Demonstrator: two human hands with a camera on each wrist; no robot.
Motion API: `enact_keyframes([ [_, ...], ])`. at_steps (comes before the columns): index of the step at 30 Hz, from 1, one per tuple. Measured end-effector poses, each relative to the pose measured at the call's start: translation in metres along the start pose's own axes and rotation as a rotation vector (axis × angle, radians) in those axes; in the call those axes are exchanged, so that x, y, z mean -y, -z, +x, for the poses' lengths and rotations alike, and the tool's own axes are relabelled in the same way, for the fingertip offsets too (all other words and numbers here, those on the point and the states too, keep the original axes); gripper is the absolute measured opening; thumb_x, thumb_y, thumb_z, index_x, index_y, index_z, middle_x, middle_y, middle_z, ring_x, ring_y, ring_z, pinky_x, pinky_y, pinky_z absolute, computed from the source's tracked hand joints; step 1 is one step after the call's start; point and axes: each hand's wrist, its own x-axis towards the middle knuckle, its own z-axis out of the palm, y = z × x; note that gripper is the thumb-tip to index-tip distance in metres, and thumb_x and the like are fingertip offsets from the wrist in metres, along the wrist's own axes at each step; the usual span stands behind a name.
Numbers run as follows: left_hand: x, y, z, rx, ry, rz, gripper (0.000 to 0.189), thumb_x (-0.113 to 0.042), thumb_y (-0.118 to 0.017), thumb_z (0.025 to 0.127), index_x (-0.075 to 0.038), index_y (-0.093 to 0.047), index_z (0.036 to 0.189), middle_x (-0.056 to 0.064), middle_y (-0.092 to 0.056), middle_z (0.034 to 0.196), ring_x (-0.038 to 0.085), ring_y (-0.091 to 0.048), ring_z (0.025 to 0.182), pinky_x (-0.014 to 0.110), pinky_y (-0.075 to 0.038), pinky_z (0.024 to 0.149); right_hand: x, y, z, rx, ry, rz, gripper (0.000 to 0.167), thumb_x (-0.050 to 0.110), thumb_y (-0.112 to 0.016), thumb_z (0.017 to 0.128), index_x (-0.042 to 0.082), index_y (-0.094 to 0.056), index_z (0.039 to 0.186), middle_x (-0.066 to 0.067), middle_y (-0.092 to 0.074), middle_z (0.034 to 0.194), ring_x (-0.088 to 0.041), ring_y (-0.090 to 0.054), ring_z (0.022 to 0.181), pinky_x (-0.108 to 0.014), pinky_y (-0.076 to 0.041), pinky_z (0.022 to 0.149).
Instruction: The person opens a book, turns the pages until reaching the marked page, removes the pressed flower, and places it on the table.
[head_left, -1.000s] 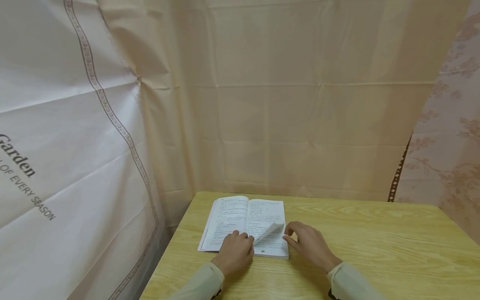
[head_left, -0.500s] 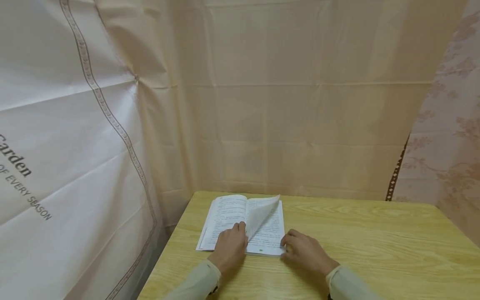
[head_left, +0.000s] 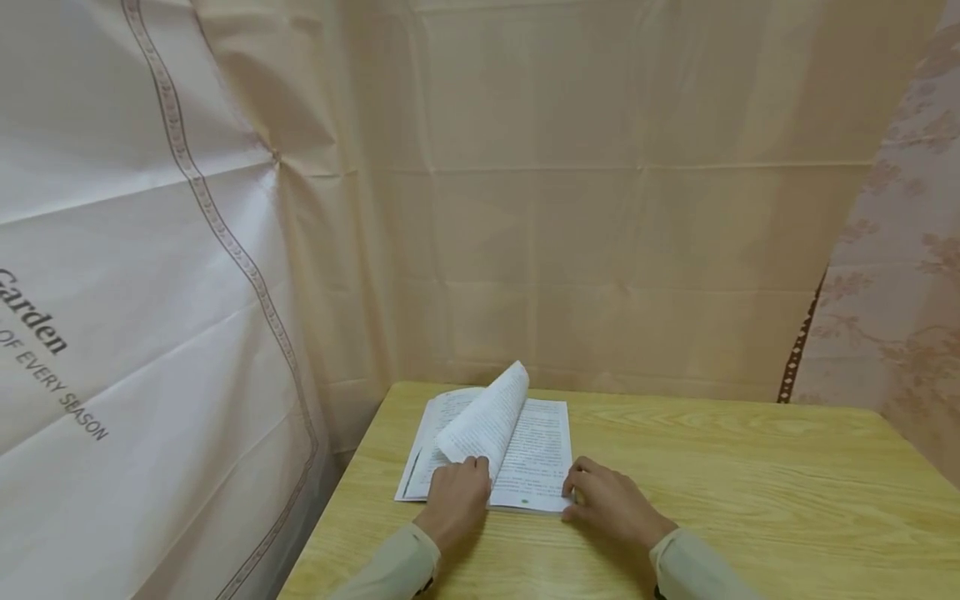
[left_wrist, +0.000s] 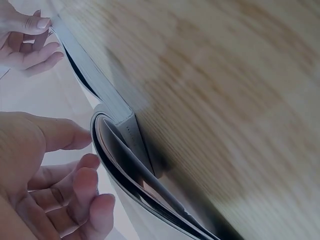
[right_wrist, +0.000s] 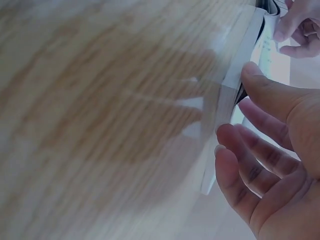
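An open book [head_left: 534,450] with printed pages lies on the wooden table, one leaf [head_left: 486,417] standing up from the spine and curling over the left pages. My left hand [head_left: 457,493] rests at the bottom of the spine, its fingertips at the foot of that leaf. In the left wrist view the left thumb [left_wrist: 67,134] touches the bowed page edges, the other fingers loosely bent. My right hand [head_left: 611,502] is at the book's lower right corner. Its thumb [right_wrist: 265,89] and fingers pinch a page there, with a dark gap beneath the page.
The yellow wood-grain table [head_left: 720,475] extends to the right of the book. A beige cloth [head_left: 600,250] hangs behind it, a white printed cloth [head_left: 150,333] on the left and a floral cloth [head_left: 892,300] on the right.
The leaf has swung up from the right side, over the spine and toward the left. My right hand has moved down the page edge to the lower corner; the left has shifted slightly left.
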Motion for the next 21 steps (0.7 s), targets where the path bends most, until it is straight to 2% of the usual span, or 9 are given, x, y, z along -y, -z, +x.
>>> enact_keyframes([
  [4, 0.0013, 0.0012, -0.0013, 0.042, -0.001, -0.026, 0.018, -0.016, -0.072, 0.092, -0.009, -0.061, 0.08, 0.002, -0.051, 0.066, 0.017, -0.051, 0.049, 0.03, -0.037, 0.04, 0.0016, 0.002, 0.0009, -0.002, 0.009, 0.011, 0.023, 0.034, -0.085, 0.083, 0.018, -0.074, 0.095, 0.009, -0.062, 0.106, -0.005, -0.059, 0.086, -0.036, -0.055, 0.076],
  [7, 0.0026, 0.0024, -0.002, 0.067, 0.001, -0.06, 0.011, -0.013, -0.074, 0.089, -0.007, -0.066, 0.084, 0.003, -0.053, 0.074, 0.018, -0.053, 0.061, 0.03, -0.039, 0.043, 0.0025, 0.0031, 0.0022, -0.006, 0.034, 0.012, 0.015, 0.03, -0.084, 0.086, 0.019, -0.075, 0.091, 0.011, -0.063, 0.101, -0.004, -0.059, 0.084, -0.034, -0.054, 0.073],
  [12, 0.0053, 0.0025, -0.0027, 0.074, -0.069, -0.054, 0.011, -0.009, -0.081, 0.083, -0.007, -0.072, 0.088, 0.004, -0.06, 0.091, 0.018, -0.051, 0.08, 0.025, -0.044, 0.054, 0.0021, 0.003, 0.0036, -0.014, 0.089, -0.005, 0.003, 0.02, -0.079, 0.091, 0.02, -0.078, 0.087, 0.014, -0.065, 0.095, -0.002, -0.061, 0.084, -0.03, -0.055, 0.071],
  [16, 0.0061, 0.0034, -0.0028, 0.076, -0.104, -0.058, 0.01, -0.009, -0.083, 0.082, -0.011, -0.073, 0.084, 0.002, -0.063, 0.091, 0.017, -0.053, 0.08, 0.025, -0.044, 0.059, 0.0006, 0.0009, 0.0033, -0.037, 0.116, -0.025, 0.005, 0.016, -0.079, 0.09, 0.02, -0.079, 0.088, 0.015, -0.065, 0.094, -0.002, -0.062, 0.084, -0.031, -0.056, 0.073],
  [21, 0.007, 0.0046, -0.0047, 0.083, -0.096, -0.069, 0.007, -0.008, -0.08, 0.085, -0.012, -0.074, 0.084, 0.002, -0.065, 0.091, 0.019, -0.055, 0.078, 0.027, -0.047, 0.06, 0.0004, 0.0003, 0.0026, -0.061, 0.124, -0.025, 0.006, 0.015, -0.081, 0.089, 0.02, -0.078, 0.087, 0.015, -0.066, 0.093, -0.003, -0.064, 0.084, -0.032, -0.056, 0.072],
])
